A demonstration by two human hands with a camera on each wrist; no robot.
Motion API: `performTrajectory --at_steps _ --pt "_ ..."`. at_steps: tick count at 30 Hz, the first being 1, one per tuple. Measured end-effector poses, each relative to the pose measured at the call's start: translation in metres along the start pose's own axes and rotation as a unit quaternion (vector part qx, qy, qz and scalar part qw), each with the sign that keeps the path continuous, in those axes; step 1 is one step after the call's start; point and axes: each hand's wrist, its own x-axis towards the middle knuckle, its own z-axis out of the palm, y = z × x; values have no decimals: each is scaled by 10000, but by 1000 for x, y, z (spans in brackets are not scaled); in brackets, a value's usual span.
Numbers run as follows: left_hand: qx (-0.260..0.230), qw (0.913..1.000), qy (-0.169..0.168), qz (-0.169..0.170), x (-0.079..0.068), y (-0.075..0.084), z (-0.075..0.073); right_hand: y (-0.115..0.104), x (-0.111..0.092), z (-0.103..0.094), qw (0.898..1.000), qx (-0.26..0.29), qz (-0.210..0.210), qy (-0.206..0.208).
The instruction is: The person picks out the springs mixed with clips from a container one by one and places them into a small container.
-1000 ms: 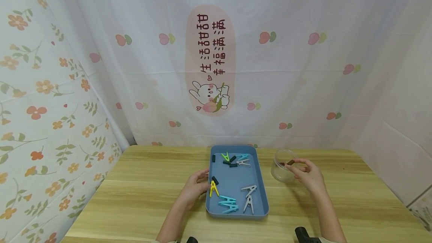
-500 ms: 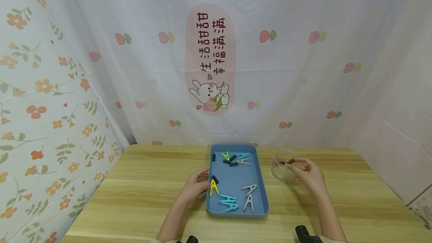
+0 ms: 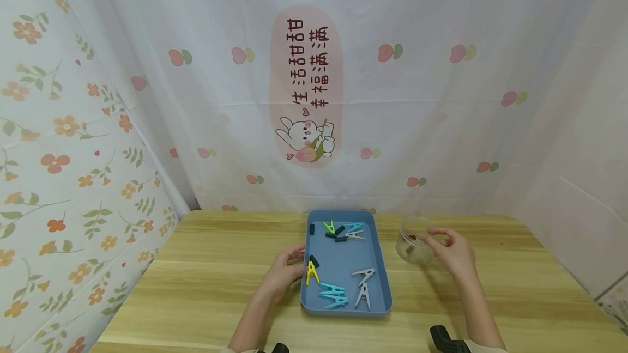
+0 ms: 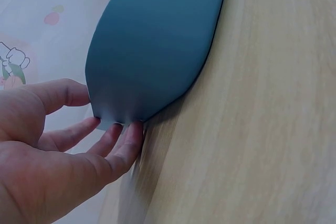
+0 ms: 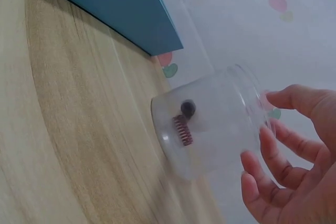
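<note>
My left hand [image 3: 281, 275] lies at the left side of a blue-grey tray [image 3: 339, 263]. In the left wrist view its fingertips touch the outer tray wall [image 4: 152, 40]. My right hand [image 3: 455, 255] is at the rim of a clear plastic jar [image 3: 403, 253], with loosely bent fingers and nothing between them. Through the jar wall [image 5: 223, 145] in the right wrist view show a reddish coil spring [image 5: 182, 130] and a dark round end [image 5: 188, 108] of another piece, both low inside.
The tray holds dark green springs [image 3: 314, 261], a yellow clothespin [image 3: 312, 273], a green clothespin [image 3: 330, 227], turquoise clothespins [image 3: 336, 300] and grey clothespins [image 3: 362, 296]. A wooden table [image 3: 221, 266] lies beneath, with a printed curtain [image 3: 432, 124] behind.
The brownish spring pinched by my right hand has been let go and has dropped into the jar. My right hand stays at the rim; my left hand has not moved.
</note>
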Motion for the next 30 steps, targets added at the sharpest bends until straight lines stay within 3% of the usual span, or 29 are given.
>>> performTrajectory --at_steps 30 --pt "26 10000 9 45 1 -1 1 -10 -3 -3 10000 64 -67 0"
